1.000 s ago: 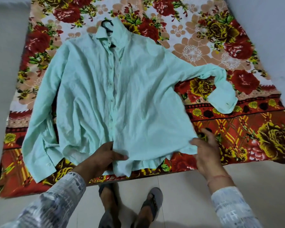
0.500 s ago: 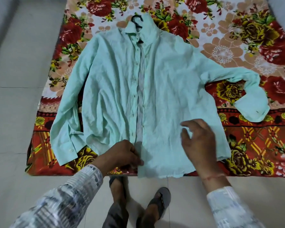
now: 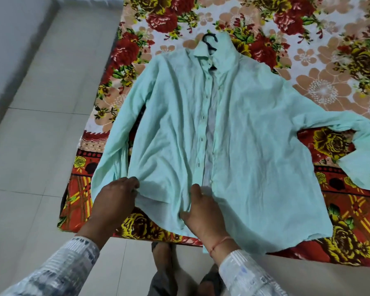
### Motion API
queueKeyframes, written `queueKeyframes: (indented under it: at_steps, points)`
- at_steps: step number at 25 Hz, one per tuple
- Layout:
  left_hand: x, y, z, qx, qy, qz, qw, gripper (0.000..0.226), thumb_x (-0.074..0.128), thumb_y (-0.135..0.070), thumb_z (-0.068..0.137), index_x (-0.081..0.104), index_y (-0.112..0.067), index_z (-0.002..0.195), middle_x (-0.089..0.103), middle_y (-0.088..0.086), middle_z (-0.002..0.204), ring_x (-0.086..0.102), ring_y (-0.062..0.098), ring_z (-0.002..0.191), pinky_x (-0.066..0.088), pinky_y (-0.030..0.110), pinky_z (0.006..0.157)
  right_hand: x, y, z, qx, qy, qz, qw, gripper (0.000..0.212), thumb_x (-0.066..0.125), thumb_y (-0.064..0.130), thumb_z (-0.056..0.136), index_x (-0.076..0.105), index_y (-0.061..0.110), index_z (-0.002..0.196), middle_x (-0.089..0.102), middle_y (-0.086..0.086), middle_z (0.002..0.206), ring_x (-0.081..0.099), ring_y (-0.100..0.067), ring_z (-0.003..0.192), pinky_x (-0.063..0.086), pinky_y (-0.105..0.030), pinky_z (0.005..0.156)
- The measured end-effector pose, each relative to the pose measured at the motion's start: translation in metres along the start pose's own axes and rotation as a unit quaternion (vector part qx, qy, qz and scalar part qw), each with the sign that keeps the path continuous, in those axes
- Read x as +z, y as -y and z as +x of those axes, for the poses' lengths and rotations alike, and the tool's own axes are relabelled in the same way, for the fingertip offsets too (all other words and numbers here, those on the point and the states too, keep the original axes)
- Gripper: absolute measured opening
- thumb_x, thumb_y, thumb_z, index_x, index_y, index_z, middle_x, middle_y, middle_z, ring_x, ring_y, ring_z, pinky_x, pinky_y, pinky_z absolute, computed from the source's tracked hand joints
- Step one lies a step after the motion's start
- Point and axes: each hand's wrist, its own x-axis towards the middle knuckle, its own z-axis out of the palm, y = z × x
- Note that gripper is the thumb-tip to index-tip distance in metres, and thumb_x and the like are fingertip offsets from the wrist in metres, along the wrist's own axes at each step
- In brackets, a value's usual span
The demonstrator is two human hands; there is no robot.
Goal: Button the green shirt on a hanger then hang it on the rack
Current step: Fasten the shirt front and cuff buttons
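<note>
The pale green shirt [image 3: 250, 146] lies face up on a floral bedsheet [image 3: 308, 60], with a dark hanger [image 3: 209, 39] poking out of its collar. The front placket is unbuttoned, with a strip of lighter inner cloth showing down the middle. My left hand [image 3: 113, 201] pinches the lower left side hem of the shirt. My right hand [image 3: 203, 212] lies on the lower left front panel next to the placket, fingers spread and pressing the cloth. The left sleeve hangs down beside my left hand; the right sleeve bends off to the right edge.
The bedsheet covers a low mattress on a pale tiled floor [image 3: 41, 124]. My feet in sandals [image 3: 165, 263] stand at its near edge. A grey wall [image 3: 9, 28] runs along the far left. No rack is in view.
My left hand has moved left from the centre hem to the shirt's left side hem. My right hand came from the right front panel to the left panel near the placket. The view shifted left.
</note>
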Motion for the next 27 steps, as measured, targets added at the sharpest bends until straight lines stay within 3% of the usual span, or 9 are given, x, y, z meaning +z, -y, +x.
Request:
queueKeyframes:
  at_steps: [3,5,8,14,17,19,21,24,27]
  points:
    - [-0.003,0.013,0.004,0.032,0.011,0.022,0.999,0.018,0.076,-0.006,0.083,0.077,-0.017,0.098,0.076,0.008,0.086,0.074,0.036,0.077,0.057,0.038,0.066,-0.003,0.001,-0.006,0.037,0.003,0.204,0.978,0.044,0.071,0.010,0.081,0.054,0.032,0.114,0.069,0.000,0.087,0.070,-0.020,0.080,0.061,-0.042,0.075]
    - [-0.011,0.025,0.008,0.038,0.063,0.051,0.996,0.012,0.071,-0.011,0.084,0.073,-0.018,0.094,0.075,0.008,0.087,0.073,0.035,0.081,0.053,0.036,0.067,-0.013,-0.007,-0.011,0.070,-0.081,0.295,0.950,0.039,0.072,0.001,0.079,0.062,0.032,0.100,0.069,0.005,0.083,0.068,-0.010,0.074,0.059,-0.034,0.073]
    - [-0.022,0.037,0.006,0.058,0.216,0.114,0.968,0.014,0.065,-0.023,0.087,0.071,-0.022,0.099,0.073,-0.001,0.098,0.065,0.022,0.090,0.039,0.027,0.064,-0.028,-0.032,-0.024,0.041,-0.192,0.213,0.957,0.030,0.070,-0.001,0.073,0.070,0.027,0.083,0.068,0.010,0.086,0.066,-0.006,0.083,0.050,-0.015,0.075]
    - [-0.031,0.023,0.003,0.075,0.314,0.223,0.920,0.026,0.060,-0.024,0.088,0.070,-0.024,0.111,0.064,-0.008,0.103,0.069,0.017,0.108,0.040,0.024,0.072,-0.007,-0.050,-0.046,-0.007,0.009,0.089,0.996,0.015,0.061,0.025,0.074,0.075,0.028,0.078,0.060,0.013,0.083,0.062,-0.005,0.083,0.054,-0.025,0.079]
    - [-0.050,0.007,0.014,0.076,0.328,0.223,0.915,0.031,0.073,-0.044,0.080,0.074,-0.027,0.105,0.064,-0.008,0.092,0.069,0.015,0.091,0.053,0.027,0.069,-0.019,-0.040,-0.039,0.015,-0.042,-0.007,0.999,0.037,0.053,0.053,0.089,0.064,0.021,0.075,0.060,0.006,0.071,0.061,-0.012,0.071,0.052,-0.033,0.065]
    - [-0.056,-0.014,0.027,0.081,0.279,0.115,0.950,0.039,0.076,-0.065,0.073,0.076,-0.030,0.089,0.067,-0.012,0.077,0.064,0.004,0.072,0.048,0.026,0.060,-0.038,-0.033,-0.024,0.035,-0.145,-0.013,0.989,0.042,0.055,0.054,0.095,0.062,0.020,0.071,0.061,0.005,0.064,0.060,-0.012,0.063,0.051,-0.033,0.059]
    - [-0.051,-0.055,0.038,0.087,0.180,-0.114,0.973,0.027,0.079,-0.059,0.080,0.075,-0.032,0.079,0.066,-0.020,0.067,0.064,-0.001,0.064,0.045,0.023,0.058,-0.051,-0.035,-0.003,0.044,-0.228,0.060,0.971,0.021,0.067,0.036,0.093,0.069,0.023,0.077,0.069,0.008,0.070,0.065,-0.009,0.069,0.054,-0.030,0.066]
    - [-0.020,-0.128,0.053,0.037,0.085,-0.346,0.934,0.006,0.084,-0.025,0.088,0.079,-0.030,0.089,0.071,-0.022,0.070,0.067,-0.006,0.069,0.046,0.010,0.063,-0.052,-0.041,0.029,0.067,-0.204,0.177,0.960,0.007,0.075,0.013,0.087,0.078,0.020,0.087,0.077,0.007,0.078,0.071,-0.006,0.075,0.058,-0.029,0.074]
    - [0.028,-0.161,0.067,-0.018,0.103,-0.396,0.912,0.016,0.080,-0.012,0.087,0.081,-0.023,0.099,0.076,-0.018,0.084,0.070,-0.007,0.078,0.050,0.007,0.072,-0.039,-0.043,0.044,0.080,-0.180,0.167,0.966,0.010,0.075,0.010,0.083,0.077,0.019,0.087,0.077,0.005,0.078,0.073,-0.010,0.075,0.061,-0.037,0.074]
